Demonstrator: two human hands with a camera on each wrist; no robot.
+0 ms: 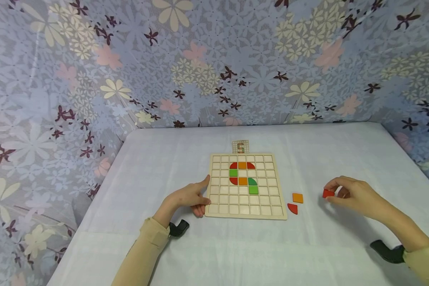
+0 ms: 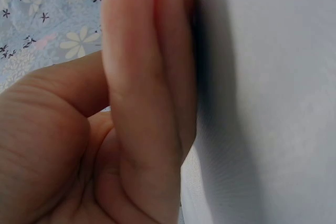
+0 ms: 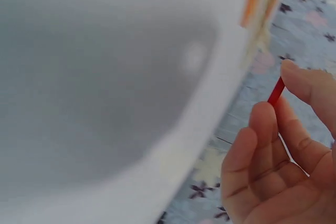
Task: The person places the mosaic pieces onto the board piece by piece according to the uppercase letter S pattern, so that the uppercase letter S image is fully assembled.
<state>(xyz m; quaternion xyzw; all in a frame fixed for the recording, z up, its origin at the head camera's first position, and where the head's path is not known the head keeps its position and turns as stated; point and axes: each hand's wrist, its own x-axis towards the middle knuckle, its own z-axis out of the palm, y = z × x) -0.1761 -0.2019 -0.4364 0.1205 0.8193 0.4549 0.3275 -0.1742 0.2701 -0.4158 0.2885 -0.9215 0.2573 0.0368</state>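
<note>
A square wooden grid board (image 1: 236, 198) lies on the table. On it, an S-like curve is laid from red quarter-circle tiles (image 1: 233, 165), orange square tiles (image 1: 242, 165), green square tiles (image 1: 253, 190) and a dark green quarter-circle tile (image 1: 252, 181). My left hand (image 1: 189, 196) rests at the board's left edge, fingers spread, tips at its rim; the wrist view shows those fingers (image 2: 142, 66) fairly straight. Off to the right, my right hand (image 1: 354, 196) pinches a red tile (image 1: 328, 193) between thumb and fingertips, edge-on in the right wrist view. Its outline is partly covered.
Between board and right hand lie a loose orange square tile (image 1: 298, 198) and a red quarter-circle tile (image 1: 292, 208). A small card (image 1: 240, 146) with a gridded S pattern sits against the board's far edge. White cloth (image 1: 164, 159) covers the table; floral fabric (image 1: 200, 59) hangs behind.
</note>
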